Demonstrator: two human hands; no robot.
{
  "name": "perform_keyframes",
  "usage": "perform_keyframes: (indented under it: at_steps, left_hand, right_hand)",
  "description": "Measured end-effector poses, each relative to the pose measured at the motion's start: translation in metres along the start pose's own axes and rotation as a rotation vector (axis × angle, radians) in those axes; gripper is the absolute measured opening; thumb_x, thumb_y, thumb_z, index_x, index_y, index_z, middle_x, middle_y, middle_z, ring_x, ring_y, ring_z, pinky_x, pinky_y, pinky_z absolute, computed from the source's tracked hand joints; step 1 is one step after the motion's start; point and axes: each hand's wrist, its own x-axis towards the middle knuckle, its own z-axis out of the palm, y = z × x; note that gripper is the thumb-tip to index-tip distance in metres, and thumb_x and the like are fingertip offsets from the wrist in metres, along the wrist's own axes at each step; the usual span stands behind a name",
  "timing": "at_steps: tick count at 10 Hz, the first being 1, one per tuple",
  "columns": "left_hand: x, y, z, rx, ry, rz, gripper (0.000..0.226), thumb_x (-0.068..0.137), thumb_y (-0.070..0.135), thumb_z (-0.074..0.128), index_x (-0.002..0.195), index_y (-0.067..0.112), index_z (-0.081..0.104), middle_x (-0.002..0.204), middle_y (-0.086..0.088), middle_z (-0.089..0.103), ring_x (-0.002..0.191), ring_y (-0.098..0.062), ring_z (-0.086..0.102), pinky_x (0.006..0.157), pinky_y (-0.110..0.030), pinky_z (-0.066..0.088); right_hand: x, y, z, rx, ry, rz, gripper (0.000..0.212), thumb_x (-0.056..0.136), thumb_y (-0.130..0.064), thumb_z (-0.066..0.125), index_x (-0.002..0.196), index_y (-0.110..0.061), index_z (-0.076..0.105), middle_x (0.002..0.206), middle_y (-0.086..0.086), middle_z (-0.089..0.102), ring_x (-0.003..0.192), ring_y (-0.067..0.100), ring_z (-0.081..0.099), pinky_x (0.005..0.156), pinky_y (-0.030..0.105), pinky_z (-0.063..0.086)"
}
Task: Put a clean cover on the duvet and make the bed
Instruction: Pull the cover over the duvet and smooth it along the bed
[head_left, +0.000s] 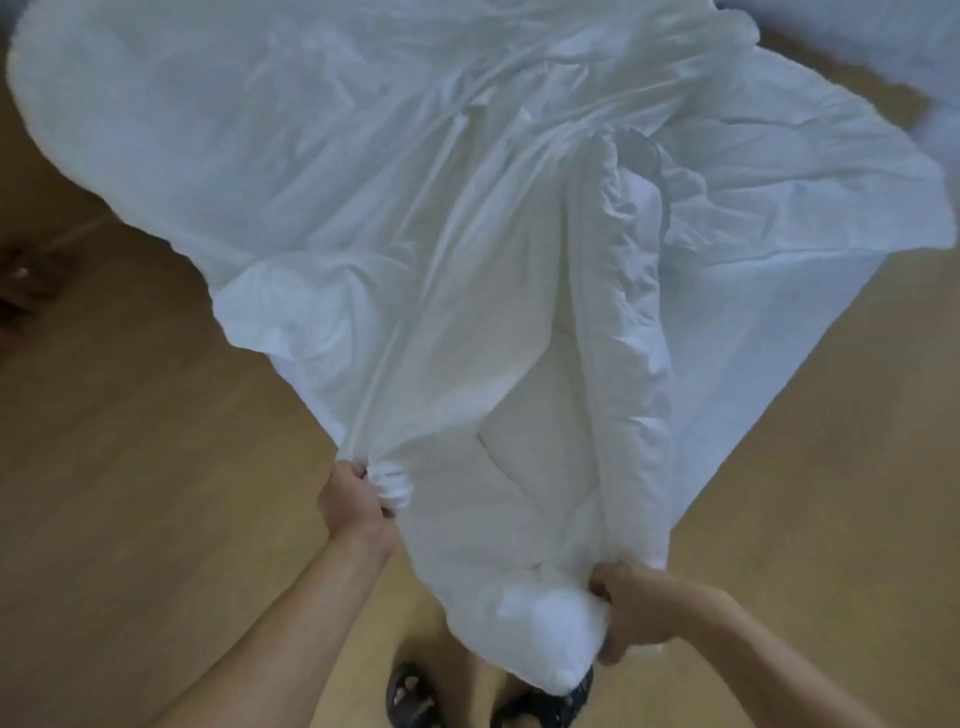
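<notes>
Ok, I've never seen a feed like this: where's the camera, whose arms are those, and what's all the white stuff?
There is no machine here. One camera sits on a person's head, looking down past two bare arms. The left hand grips a bunched corner of the thin white fabric duvet cover; the right hand grips a puffy corner, seemingly of the padded white duvet. The bedding spreads out over a tan wooden floor. The dark sandals below are on the person's feet.
</notes>
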Motion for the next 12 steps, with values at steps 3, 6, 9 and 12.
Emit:
perform_keyframes:
  at_steps: [3, 6, 9, 12]
  left_hand:
    - [-0.019, 0.028, -0.041, -0.112, -0.160, 0.020, 0.031, 0.085, 0.013, 0.036, 0.058, 0.023, 0.023, 0.052, 0.006, 0.021, 0.035, -0.010, 0.019, 0.036, -0.013, 0.017]
    - [-0.017, 0.076, -0.082, 0.128, -0.130, 0.138, 0.018, 0.082, 0.030, 0.056, 0.073, 0.018, 0.047, 0.067, 0.004, 0.041, 0.060, -0.017, 0.042, 0.050, -0.027, 0.033]
    - [-0.057, 0.003, -0.054, 1.065, -0.089, 1.367, 0.088, 0.065, 0.059, 0.069, 0.135, 0.011, 0.045, 0.131, -0.005, 0.054, 0.120, -0.023, 0.050, 0.099, -0.035, 0.041]
    - [-0.085, 0.082, -0.028, 0.628, -0.106, 0.977, 0.024, 0.089, 0.012, 0.047, 0.088, -0.003, 0.065, 0.063, -0.009, 0.057, 0.060, -0.017, 0.050, 0.056, -0.029, 0.041]
  right_hand:
    - [0.059, -0.109, -0.094, 1.397, 0.447, -0.144, 0.034, 0.097, 0.000, 0.051, 0.130, 0.008, 0.050, 0.106, 0.025, 0.061, 0.095, 0.026, 0.059, 0.077, 0.037, 0.050]
    - [0.078, -0.187, -0.164, 1.997, 0.299, -0.538, 0.067, 0.076, -0.035, 0.074, 0.135, -0.007, 0.059, 0.131, 0.017, 0.063, 0.117, 0.036, 0.063, 0.103, 0.055, 0.047]
    - [-0.040, -0.213, -0.163, 2.026, 0.211, -0.788, 0.042, 0.066, -0.009, 0.059, 0.107, -0.002, 0.060, 0.095, 0.014, 0.060, 0.084, 0.031, 0.063, 0.079, 0.038, 0.055]
    - [-0.055, -0.177, -0.183, 1.798, 0.263, -1.174, 0.047, 0.048, 0.006, 0.057, 0.091, -0.013, 0.058, 0.091, 0.008, 0.056, 0.091, 0.028, 0.053, 0.079, 0.036, 0.046]
